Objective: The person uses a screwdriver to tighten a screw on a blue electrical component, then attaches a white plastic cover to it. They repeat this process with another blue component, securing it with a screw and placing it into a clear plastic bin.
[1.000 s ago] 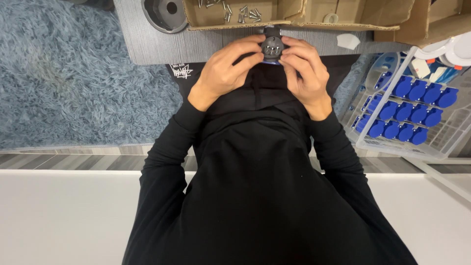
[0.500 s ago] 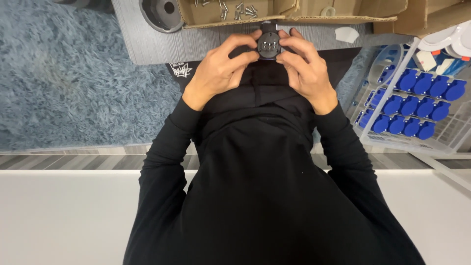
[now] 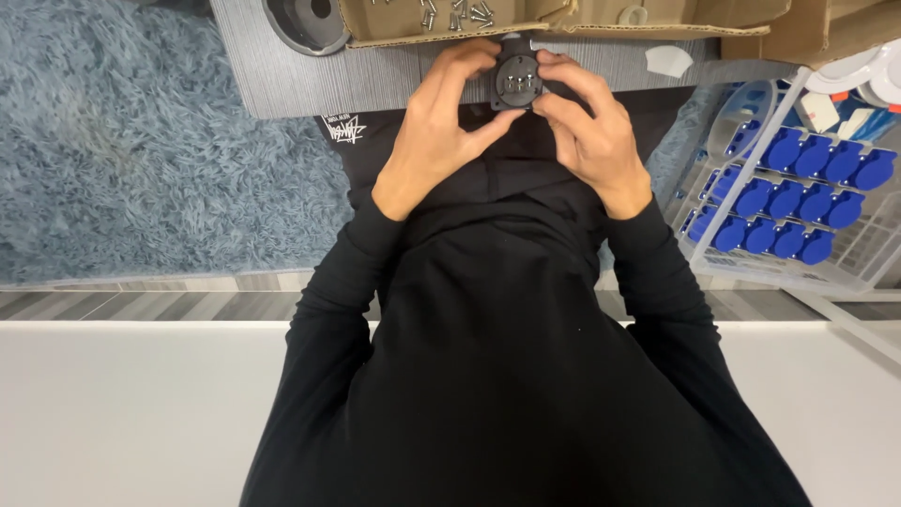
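Together, both hands (image 3: 521, 131) round black socket (image 3: 517, 81)

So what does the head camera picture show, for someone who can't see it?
Two hands, left hand and right hand, hold a small black socket part between them at a grey table. A cardboard box with screws lies beyond.

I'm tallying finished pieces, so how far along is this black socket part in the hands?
Both the left hand and right hand hold the black socket part over the grey table. Its round face shows metal contacts fitted. Loose screws lie in the cardboard tray, so fastening looks unfinished. Blue caps wait in the wire basket.
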